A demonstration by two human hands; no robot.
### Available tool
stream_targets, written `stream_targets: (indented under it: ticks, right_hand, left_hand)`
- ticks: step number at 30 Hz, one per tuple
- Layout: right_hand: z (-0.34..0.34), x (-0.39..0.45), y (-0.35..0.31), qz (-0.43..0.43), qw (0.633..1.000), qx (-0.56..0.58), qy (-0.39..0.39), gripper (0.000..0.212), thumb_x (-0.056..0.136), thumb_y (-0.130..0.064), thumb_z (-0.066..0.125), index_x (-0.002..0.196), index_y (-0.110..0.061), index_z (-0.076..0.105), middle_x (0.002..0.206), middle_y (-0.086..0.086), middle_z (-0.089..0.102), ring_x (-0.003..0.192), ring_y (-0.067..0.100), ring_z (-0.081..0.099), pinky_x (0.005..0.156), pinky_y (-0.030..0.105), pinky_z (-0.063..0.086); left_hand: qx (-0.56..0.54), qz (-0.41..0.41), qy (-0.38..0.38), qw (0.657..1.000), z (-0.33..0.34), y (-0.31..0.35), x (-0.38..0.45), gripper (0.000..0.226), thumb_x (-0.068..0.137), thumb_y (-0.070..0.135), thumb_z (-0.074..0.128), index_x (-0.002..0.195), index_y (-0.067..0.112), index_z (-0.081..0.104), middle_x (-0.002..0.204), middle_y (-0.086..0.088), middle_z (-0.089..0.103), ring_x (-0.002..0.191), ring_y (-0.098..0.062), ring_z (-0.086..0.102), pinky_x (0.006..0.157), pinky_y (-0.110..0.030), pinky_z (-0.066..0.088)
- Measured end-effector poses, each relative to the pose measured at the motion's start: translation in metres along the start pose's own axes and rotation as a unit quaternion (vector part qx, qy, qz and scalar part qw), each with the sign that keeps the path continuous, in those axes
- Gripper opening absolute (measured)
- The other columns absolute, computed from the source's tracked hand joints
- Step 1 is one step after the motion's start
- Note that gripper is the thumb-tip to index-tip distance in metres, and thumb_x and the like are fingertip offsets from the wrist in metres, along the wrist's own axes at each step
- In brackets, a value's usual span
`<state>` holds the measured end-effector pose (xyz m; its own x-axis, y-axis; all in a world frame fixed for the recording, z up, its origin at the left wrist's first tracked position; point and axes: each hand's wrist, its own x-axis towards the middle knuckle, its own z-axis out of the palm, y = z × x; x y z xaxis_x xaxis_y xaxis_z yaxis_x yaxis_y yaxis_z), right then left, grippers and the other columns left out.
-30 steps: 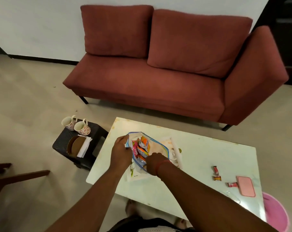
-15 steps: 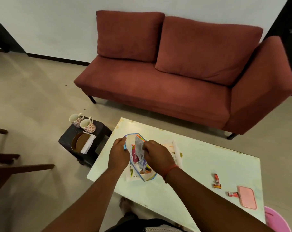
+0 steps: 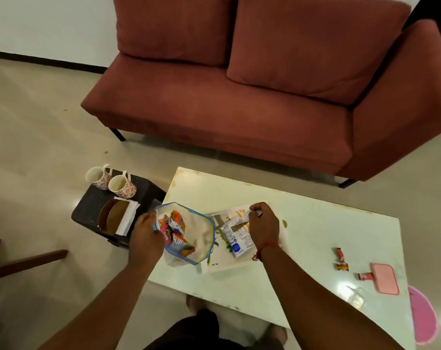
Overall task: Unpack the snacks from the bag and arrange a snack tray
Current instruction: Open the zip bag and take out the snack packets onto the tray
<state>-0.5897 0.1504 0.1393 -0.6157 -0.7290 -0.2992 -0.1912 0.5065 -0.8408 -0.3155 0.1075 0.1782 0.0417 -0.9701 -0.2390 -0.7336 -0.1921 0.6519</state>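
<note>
A clear zip bag (image 3: pixel 201 238) with a blue rim stands open at the left end of the white table (image 3: pixel 315 228), with several bright snack packets (image 3: pixel 174 231) inside. My left hand (image 3: pixel 144 233) grips the bag's left rim. Just right of the bag lies a white tray (image 3: pixel 224 265). My right hand (image 3: pixel 263 223) pinches the top of a white snack packet (image 3: pixel 235 242) that hangs over the tray; whether the packet touches the tray is unclear.
Small wrapped candies (image 3: pixel 340 258) and a pink phone (image 3: pixel 385 279) lie at the table's right end. A dark stool (image 3: pixel 88 213) on the left holds two cups (image 3: pixel 110 180), brown plates and napkins. A red sofa (image 3: pixel 239 109) stands behind. A pink bin (image 3: pixel 424 319) sits at lower right.
My right hand pulled a white packet out of the bag and carried it right, over the tray. My left hand kept hold of the bag's rim.
</note>
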Motion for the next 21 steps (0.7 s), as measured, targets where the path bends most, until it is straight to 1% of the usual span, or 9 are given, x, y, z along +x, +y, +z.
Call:
stream_targets:
  ticks: [2, 4, 7, 9, 12, 14, 16, 19, 21]
  right_hand:
    - [0.032, 0.012, 0.025, 0.026, 0.996, -0.063, -0.050, 0.015, 0.090, -0.011, 0.053, 0.096, -0.019, 0.063, 0.098, 0.001, 0.069, 0.093, 0.022, 0.063, 0.077, 0.024, 0.046]
    - [0.061, 0.024, 0.047, 0.067, 0.989, -0.092, -0.095, 0.019, 0.090, -0.011, 0.053, 0.104, -0.018, 0.064, 0.109, 0.005, 0.069, 0.101, 0.025, 0.062, 0.084, 0.025, 0.044]
    - [0.094, 0.038, 0.069, 0.109, 0.985, -0.071, -0.114, 0.028, 0.089, -0.009, 0.054, 0.115, -0.017, 0.063, 0.120, 0.008, 0.067, 0.108, 0.028, 0.060, 0.091, 0.028, 0.044]
    - [0.111, 0.043, 0.083, 0.134, 0.981, -0.057, -0.129, 0.036, 0.089, -0.008, 0.055, 0.124, -0.015, 0.059, 0.127, 0.010, 0.063, 0.113, 0.029, 0.058, 0.095, 0.031, 0.045]
    - [0.120, 0.041, 0.098, 0.196, 0.967, -0.044, -0.159, 0.047, 0.090, -0.009, 0.058, 0.136, -0.012, 0.050, 0.138, 0.013, 0.055, 0.124, 0.031, 0.052, 0.100, 0.032, 0.041]
    - [0.116, 0.032, 0.102, 0.215, 0.960, -0.039, -0.175, 0.049, 0.092, -0.011, 0.059, 0.139, -0.010, 0.047, 0.137, 0.014, 0.054, 0.124, 0.032, 0.052, 0.099, 0.033, 0.042]
    - [0.110, 0.021, 0.104, 0.225, 0.957, -0.027, -0.179, 0.050, 0.093, -0.013, 0.059, 0.141, -0.012, 0.045, 0.129, 0.008, 0.055, 0.121, 0.031, 0.053, 0.095, 0.032, 0.045]
    - [0.093, 0.006, 0.103, 0.236, 0.959, -0.009, -0.159, 0.051, 0.090, -0.018, 0.061, 0.139, -0.018, 0.048, 0.133, 0.010, 0.058, 0.114, 0.032, 0.058, 0.095, 0.040, 0.049]
    - [0.080, 0.001, 0.097, 0.215, 0.967, -0.022, -0.138, 0.044, 0.089, -0.017, 0.059, 0.133, -0.017, 0.053, 0.129, 0.009, 0.062, 0.106, 0.028, 0.060, 0.085, 0.032, 0.048]
  left_hand:
    - [0.006, -0.002, -0.008, 1.000, -0.010, -0.011, 0.009, 0.028, 0.095, 0.013, 0.058, 0.122, 0.006, 0.060, 0.118, -0.015, 0.064, 0.106, -0.030, 0.063, 0.089, -0.041, 0.054]
    - [0.029, -0.006, -0.020, 0.999, -0.019, -0.024, 0.019, 0.034, 0.093, 0.011, 0.059, 0.127, 0.006, 0.058, 0.122, -0.015, 0.063, 0.109, -0.030, 0.062, 0.090, -0.040, 0.052]
    - [0.070, -0.022, -0.027, 0.997, -0.030, -0.038, 0.033, 0.044, 0.091, 0.006, 0.061, 0.134, 0.007, 0.053, 0.132, -0.015, 0.059, 0.116, -0.033, 0.059, 0.095, -0.044, 0.051]
    - [0.106, -0.026, -0.030, 0.994, -0.035, -0.046, 0.039, 0.050, 0.090, 0.005, 0.063, 0.138, 0.010, 0.050, 0.137, -0.011, 0.055, 0.119, -0.030, 0.057, 0.095, -0.040, 0.051]
    - [0.117, -0.017, -0.044, 0.992, -0.037, -0.055, 0.042, 0.051, 0.091, 0.006, 0.063, 0.140, 0.012, 0.049, 0.138, -0.010, 0.054, 0.119, -0.028, 0.057, 0.092, -0.037, 0.052]
    - [0.117, -0.014, -0.056, 0.992, -0.035, -0.058, 0.042, 0.052, 0.091, 0.004, 0.063, 0.140, 0.011, 0.050, 0.138, -0.010, 0.054, 0.120, -0.028, 0.057, 0.093, -0.038, 0.052]
    - [0.104, -0.012, -0.067, 0.992, -0.032, -0.055, 0.039, 0.049, 0.091, 0.004, 0.062, 0.138, 0.010, 0.050, 0.136, -0.012, 0.056, 0.117, -0.028, 0.058, 0.092, -0.036, 0.051]
    - [0.083, 0.000, -0.072, 0.994, -0.025, -0.041, 0.031, 0.044, 0.093, 0.001, 0.059, 0.136, 0.006, 0.053, 0.132, -0.011, 0.056, 0.110, -0.020, 0.056, 0.086, -0.026, 0.047]
    - [0.064, 0.010, -0.070, 0.995, -0.018, -0.029, 0.024, 0.040, 0.093, -0.004, 0.056, 0.132, 0.004, 0.056, 0.129, -0.012, 0.056, 0.104, -0.013, 0.051, 0.083, -0.017, 0.043]
